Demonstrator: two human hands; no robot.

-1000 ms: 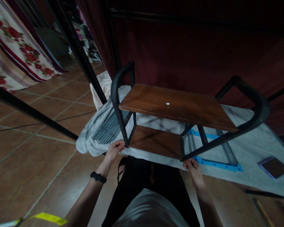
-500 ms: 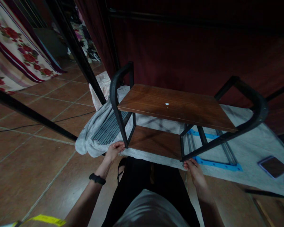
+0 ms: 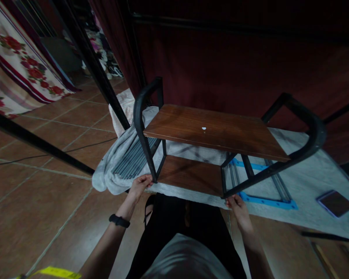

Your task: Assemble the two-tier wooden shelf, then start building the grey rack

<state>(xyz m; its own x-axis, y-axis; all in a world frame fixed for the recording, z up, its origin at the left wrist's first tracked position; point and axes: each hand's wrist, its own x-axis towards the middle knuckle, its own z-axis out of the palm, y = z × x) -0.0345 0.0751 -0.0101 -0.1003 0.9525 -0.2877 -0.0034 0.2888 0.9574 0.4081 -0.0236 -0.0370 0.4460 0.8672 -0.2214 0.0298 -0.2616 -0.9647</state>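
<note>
In front of me a small two-tier shelf rack (image 3: 215, 130), with brown wood boards and a black metal frame, stands on a grey cloth (image 3: 305, 182). My left hand (image 3: 141, 184) is closed, its fingertips pinching the rack's front left bottom corner. Around the front right bottom corner, the fingers of my right hand (image 3: 235, 203) are curled in the same way. Several thin grey tubes (image 3: 132, 161) lie beside the rack on the left. To the right, partly behind the rack's side frame, lies a frame of blue plastic strips (image 3: 270, 202) and grey tubes.
A phone (image 3: 336, 203) lies on the cloth at the right. Black metal poles (image 3: 90, 66) rise on the left, and a dark red curtain (image 3: 215, 69) hangs behind. A cable (image 3: 46, 155) crosses the tiled floor. Yellow tape (image 3: 58, 272) shows at the bottom left.
The view has shifted very slightly. Both hands stay at the rack's bottom corners, and the rack has not visibly moved on the cloth.
</note>
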